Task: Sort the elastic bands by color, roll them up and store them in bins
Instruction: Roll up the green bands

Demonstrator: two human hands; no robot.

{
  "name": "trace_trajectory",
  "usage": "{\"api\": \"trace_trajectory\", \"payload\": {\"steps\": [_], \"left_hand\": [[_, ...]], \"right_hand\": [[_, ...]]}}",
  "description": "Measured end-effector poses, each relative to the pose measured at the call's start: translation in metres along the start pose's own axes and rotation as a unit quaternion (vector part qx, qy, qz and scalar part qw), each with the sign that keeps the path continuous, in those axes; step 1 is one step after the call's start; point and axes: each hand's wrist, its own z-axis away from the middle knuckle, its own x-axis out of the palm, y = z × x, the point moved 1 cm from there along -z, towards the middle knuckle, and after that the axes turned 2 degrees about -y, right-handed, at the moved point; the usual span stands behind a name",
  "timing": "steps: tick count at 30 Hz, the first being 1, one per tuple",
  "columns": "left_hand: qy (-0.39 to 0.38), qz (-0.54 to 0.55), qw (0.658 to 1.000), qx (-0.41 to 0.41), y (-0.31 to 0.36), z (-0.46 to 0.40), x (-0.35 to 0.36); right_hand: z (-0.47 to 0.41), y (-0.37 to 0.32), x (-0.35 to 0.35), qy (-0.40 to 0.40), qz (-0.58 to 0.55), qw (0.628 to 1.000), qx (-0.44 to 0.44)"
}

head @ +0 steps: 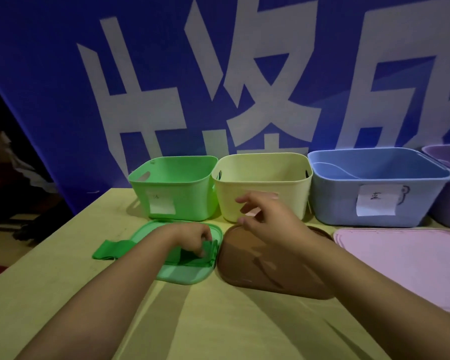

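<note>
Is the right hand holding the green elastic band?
No: the right hand hovers empty, fingers loose, before the yellow bin, while the left hand pinches the green elastic band.

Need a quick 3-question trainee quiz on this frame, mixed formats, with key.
1. True or false: the left hand grips the green band.
2. The green band lies partly on which lid? A. brown lid B. green lid C. pink lid
3. Fill in: the right hand hovers in front of the ____ bin.

Key:
1. True. Its fingers pinch the band's folded end.
2. B.
3. Yellow. The yellow bin stands between the green bin and the blue bin; the right hand holds nothing.
</note>
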Motion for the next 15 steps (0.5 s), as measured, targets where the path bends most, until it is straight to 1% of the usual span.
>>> {"api": "trace_trajectory", "payload": {"steps": [2, 4, 8, 10, 12, 15], "left_hand": [[-0.007, 0.007, 1.000, 0.002, -0.001, 0.000, -0.001], [0.003, 0.016, 1.000, 0.011, -0.003, 0.004, 0.001], [0.067, 0.038, 0.997, 0.024, -0.005, 0.019, 0.008], [0.126, 0.058, 0.990, 0.028, -0.007, 0.028, 0.011], [0.211, 0.094, 0.973, 0.031, -0.011, 0.039, 0.011], [0.345, 0.181, 0.921, 0.006, -0.018, 0.061, 0.001]], "right_hand": [[0.008, -0.001, -0.003, 0.001, 0.000, 1.000, -0.006], [0.016, 0.000, -0.005, 0.003, -0.013, 1.000, -0.004], [0.036, 0.000, -0.003, 0.023, -0.036, 0.999, -0.006], [0.050, -0.003, 0.000, 0.030, -0.039, 0.999, -0.009], [0.064, -0.006, 0.003, 0.029, -0.044, 0.999, -0.002], [0.075, -0.014, 0.002, 0.036, -0.046, 0.998, 0.003]]}}
